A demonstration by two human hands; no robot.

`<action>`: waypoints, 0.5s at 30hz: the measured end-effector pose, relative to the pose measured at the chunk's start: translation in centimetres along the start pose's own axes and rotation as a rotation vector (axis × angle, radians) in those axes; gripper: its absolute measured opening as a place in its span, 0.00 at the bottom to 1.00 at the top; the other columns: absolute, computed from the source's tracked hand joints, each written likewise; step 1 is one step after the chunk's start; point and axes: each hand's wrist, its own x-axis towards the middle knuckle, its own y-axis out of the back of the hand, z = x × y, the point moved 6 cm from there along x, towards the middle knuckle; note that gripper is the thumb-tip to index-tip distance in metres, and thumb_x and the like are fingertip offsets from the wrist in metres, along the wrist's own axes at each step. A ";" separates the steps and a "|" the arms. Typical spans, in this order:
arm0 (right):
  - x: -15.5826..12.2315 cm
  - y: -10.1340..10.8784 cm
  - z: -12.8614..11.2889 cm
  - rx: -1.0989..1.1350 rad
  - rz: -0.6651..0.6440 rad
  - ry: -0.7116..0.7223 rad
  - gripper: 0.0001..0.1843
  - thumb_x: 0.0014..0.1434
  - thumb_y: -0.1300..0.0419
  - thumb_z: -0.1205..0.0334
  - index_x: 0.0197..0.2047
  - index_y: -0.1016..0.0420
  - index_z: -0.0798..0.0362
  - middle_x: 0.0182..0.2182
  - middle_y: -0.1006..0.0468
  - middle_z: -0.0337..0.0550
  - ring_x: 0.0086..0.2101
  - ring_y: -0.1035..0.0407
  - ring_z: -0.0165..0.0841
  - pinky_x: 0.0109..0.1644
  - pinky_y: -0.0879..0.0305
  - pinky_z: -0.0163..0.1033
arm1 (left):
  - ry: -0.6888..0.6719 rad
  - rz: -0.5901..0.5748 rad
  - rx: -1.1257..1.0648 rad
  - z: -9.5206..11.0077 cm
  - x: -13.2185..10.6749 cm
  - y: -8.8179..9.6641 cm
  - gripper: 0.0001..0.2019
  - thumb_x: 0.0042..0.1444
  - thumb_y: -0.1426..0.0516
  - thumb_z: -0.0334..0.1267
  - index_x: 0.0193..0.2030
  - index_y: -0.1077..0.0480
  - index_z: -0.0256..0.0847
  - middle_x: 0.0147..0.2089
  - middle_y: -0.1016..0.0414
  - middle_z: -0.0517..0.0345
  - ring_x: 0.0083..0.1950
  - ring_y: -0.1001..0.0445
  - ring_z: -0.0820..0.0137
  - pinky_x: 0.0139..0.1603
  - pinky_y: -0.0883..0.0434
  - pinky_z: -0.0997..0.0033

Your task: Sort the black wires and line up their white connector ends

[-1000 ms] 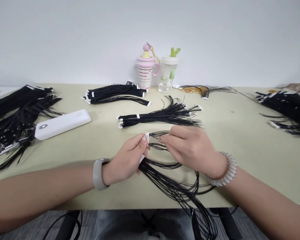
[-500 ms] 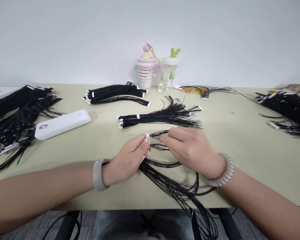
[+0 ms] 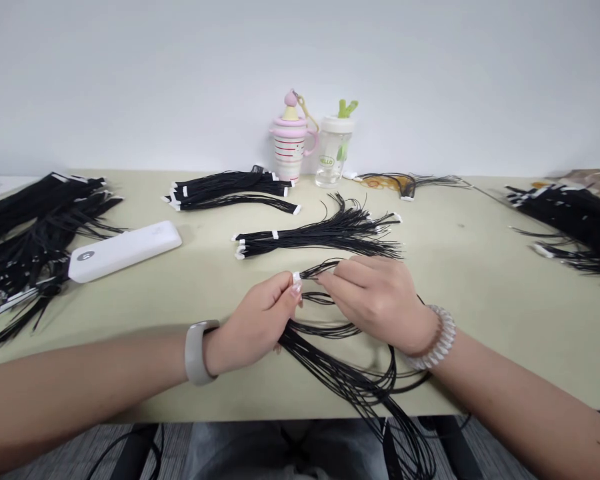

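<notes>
White plug point(image 3: 297, 276) pinched tight in the left hand point(image 3: 257, 323), thumb and fingers together on it, just over the near part of the pale table point(image 3: 490, 307). Black wires point(image 3: 325, 358) in big loops to the right of it, some down past the table's edge. Right hand point(image 3: 373, 300) curled up, fingertips together on the black wires near the plug. Just behind, another bundle point(image 3: 320, 241) of wires. Off to the left, a long white box point(image 3: 125, 251).
</notes>
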 end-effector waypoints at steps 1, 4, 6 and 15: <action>-0.1 -0.2 0.1 0.021 -0.007 -0.013 0.08 0.58 0.48 0.69 0.30 0.29 0.55 0.22 0.36 0.36 0.24 0.47 0.27 0.27 0.53 0.36 | -0.022 -0.002 0.018 0.2 -0.1 0.0 0.15 0.61 0.57 0.45 0.27 0.46 0.40 0.24 0.44 0.65 0.24 0.44 0.76 0.25 0.42 0.74; -0.2 -0.6 0.2 0.060 -0.037 0.002 0.09 0.58 0.49 0.68 0.28 0.31 0.54 0.22 0.37 0.36 0.24 0.48 0.27 0.27 0.54 0.36 | -0.068 -0.010 0.094 0.7 -0.3 -0.1 0.14 0.61 0.58 0.44 0.26 0.46 0.40 0.24 0.44 0.65 0.25 0.45 0.75 0.27 0.43 0.73; -0.3 -0.7 0.1 0.084 -0.052 0.039 0.09 0.59 0.49 0.69 0.28 0.31 0.55 0.23 0.37 0.36 0.25 0.47 0.26 0.28 0.53 0.36 | -0.087 -0.019 0.144 0.9 -0.4 -0.2 0.14 0.62 0.58 0.43 0.26 0.47 0.41 0.24 0.45 0.65 0.25 0.46 0.75 0.26 0.44 0.73; 0.4 -0.4 -0.2 -0.035 -0.101 0.034 0.08 0.58 0.50 0.68 0.28 0.35 0.52 0.22 0.38 0.36 0.25 0.47 0.29 0.27 0.56 0.36 | -0.079 -0.015 0.040 0.8 -0.2 0.0 0.15 0.62 0.58 0.44 0.26 0.46 0.40 0.23 0.44 0.65 0.25 0.45 0.76 0.26 0.42 0.74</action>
